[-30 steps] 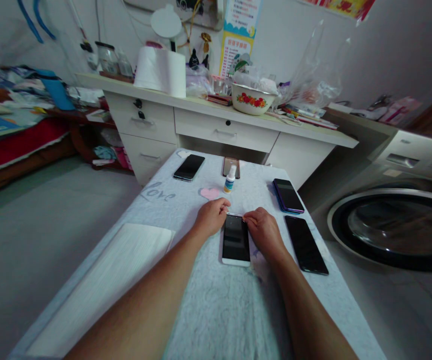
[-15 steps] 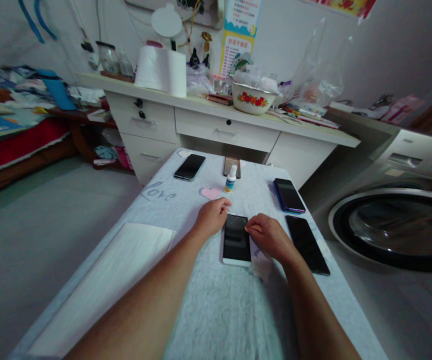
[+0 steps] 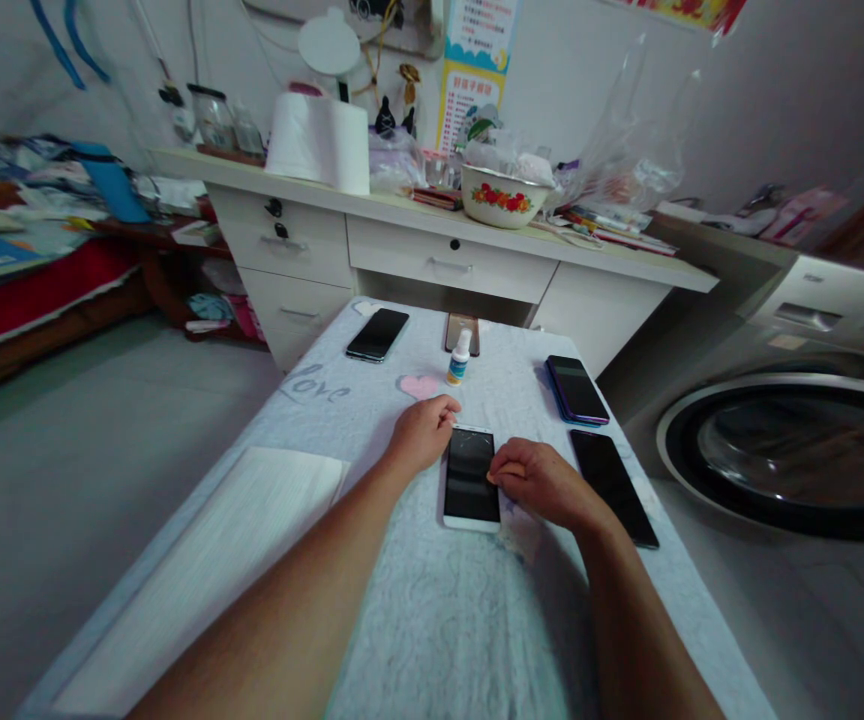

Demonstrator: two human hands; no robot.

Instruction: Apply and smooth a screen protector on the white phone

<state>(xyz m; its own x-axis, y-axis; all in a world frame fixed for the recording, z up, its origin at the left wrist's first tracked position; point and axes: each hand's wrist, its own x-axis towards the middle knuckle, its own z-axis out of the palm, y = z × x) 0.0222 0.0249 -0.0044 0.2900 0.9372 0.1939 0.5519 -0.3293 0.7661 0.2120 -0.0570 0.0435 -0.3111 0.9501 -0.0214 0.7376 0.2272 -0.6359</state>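
Observation:
A white smartphone [image 3: 471, 480] with a dark screen lies flat on the table, and fine lines that look like cracks run near its top. My left hand [image 3: 423, 432] has its fingers curled and pressed at the phone's upper left corner. Along the right edge, my right hand [image 3: 537, 478] is closed in a pinch against the side of the phone; whatever its fingertips hold is too small to make out. A small white spray bottle [image 3: 458, 360] stands upright just beyond the phone.
A black phone [image 3: 613, 488] and stacked phones [image 3: 577, 388] lie at the right, another phone [image 3: 378, 334] at the far left. A brown phone case [image 3: 463, 333] is behind the bottle. White sheets [image 3: 214, 570] lie at the left, a washing machine [image 3: 814, 400] stands right.
My right hand has slid a little down the phone's right edge, towards me. My left hand stays at the upper left corner, and the phone has not visibly moved.

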